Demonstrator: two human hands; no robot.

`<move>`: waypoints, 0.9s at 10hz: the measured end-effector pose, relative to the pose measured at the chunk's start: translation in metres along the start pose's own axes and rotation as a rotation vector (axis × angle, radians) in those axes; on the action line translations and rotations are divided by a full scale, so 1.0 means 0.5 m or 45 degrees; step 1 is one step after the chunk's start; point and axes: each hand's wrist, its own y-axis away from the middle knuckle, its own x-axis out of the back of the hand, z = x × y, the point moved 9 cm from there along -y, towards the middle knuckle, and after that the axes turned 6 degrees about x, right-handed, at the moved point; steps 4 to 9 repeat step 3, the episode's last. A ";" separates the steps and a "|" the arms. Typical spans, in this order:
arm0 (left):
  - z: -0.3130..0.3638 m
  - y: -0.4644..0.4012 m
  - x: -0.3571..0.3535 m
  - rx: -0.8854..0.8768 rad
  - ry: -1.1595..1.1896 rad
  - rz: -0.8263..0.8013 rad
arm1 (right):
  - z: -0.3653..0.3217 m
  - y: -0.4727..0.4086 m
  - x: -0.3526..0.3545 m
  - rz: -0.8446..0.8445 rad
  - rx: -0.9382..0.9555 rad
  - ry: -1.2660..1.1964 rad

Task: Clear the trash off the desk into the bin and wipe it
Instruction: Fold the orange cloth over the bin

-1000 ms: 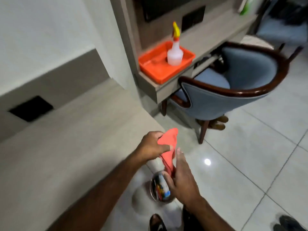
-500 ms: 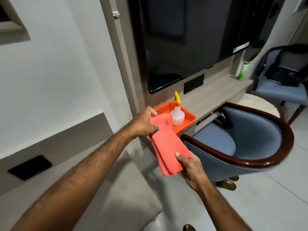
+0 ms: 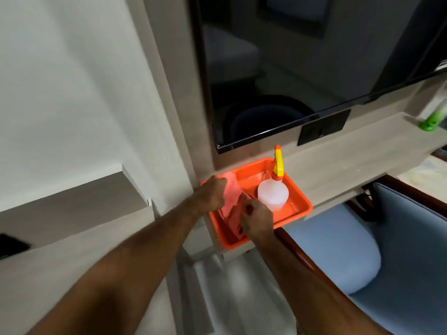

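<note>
A folded pink-orange cloth (image 3: 233, 201) lies in the left part of an orange tray (image 3: 298, 206) on the desk ledge. My left hand (image 3: 211, 195) grips the cloth's far left end. My right hand (image 3: 257, 220) pinches its near end, fingers closed on the fabric. A white spray bottle (image 3: 273, 194) with a yellow and orange nozzle stands upright in the tray, just right of my hands. The bin is out of view.
The grey wood-look desk (image 3: 338, 165) runs right under a wall-mounted dark screen (image 3: 314, 56). A green bottle (image 3: 430, 122) stands at its far right. A blue chair with a brown wooden rim (image 3: 362, 250) sits below the tray. A lower counter (image 3: 60, 250) is at left.
Both hands carried the cloth up from over the bin on the floor to the orange tray and lowered it inside. The view swung up and closer to the tray.
</note>
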 end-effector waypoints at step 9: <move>-0.043 0.089 0.006 -0.049 -0.289 0.151 | -0.030 0.012 -0.105 -0.732 0.151 0.995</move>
